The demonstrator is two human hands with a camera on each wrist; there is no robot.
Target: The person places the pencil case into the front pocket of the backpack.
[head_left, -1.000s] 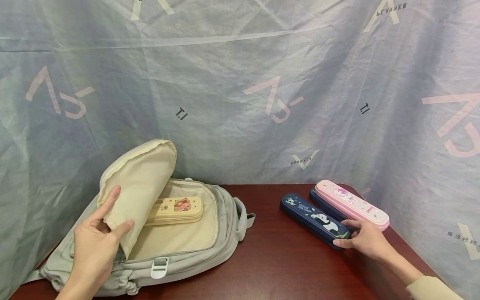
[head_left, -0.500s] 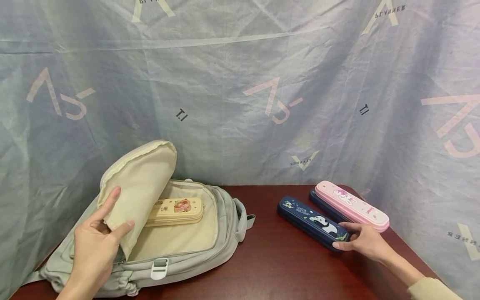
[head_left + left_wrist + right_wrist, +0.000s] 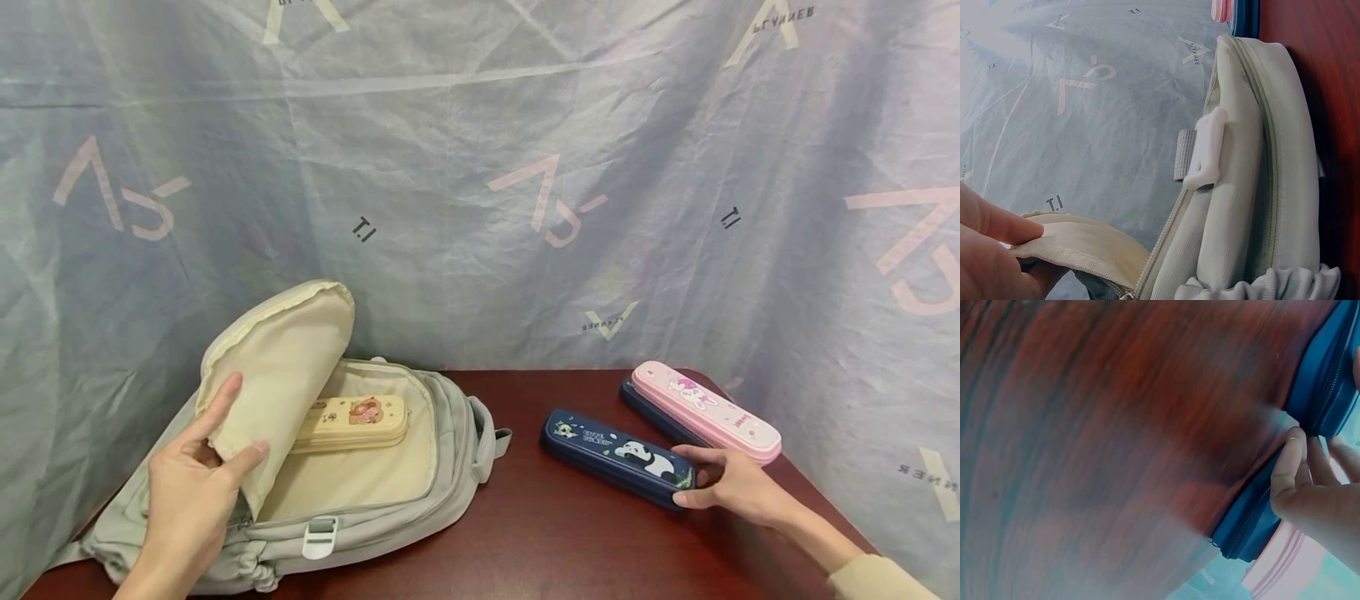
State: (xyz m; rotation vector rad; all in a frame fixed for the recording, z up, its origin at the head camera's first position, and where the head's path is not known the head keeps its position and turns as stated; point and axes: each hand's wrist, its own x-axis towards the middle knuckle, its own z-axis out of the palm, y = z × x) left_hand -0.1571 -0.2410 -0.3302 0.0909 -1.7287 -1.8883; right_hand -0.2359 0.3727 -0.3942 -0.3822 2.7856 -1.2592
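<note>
Nearest on the left, the left hand (image 3: 191, 492) pinches the cream lining flap (image 3: 281, 367) of the grey backpack (image 3: 442, 442), holding it open. Near right, the right hand (image 3: 731, 487) clasps the near end of the navy panda pencil case (image 3: 615, 457) on the red-brown table (image 3: 540, 533). Farther in, a yellow pencil case (image 3: 352, 421) already lies inside the backpack (one packed, it seems). Farthest right, the pink pencil case (image 3: 705, 410) sits atop another navy one, both left to pack.
</note>
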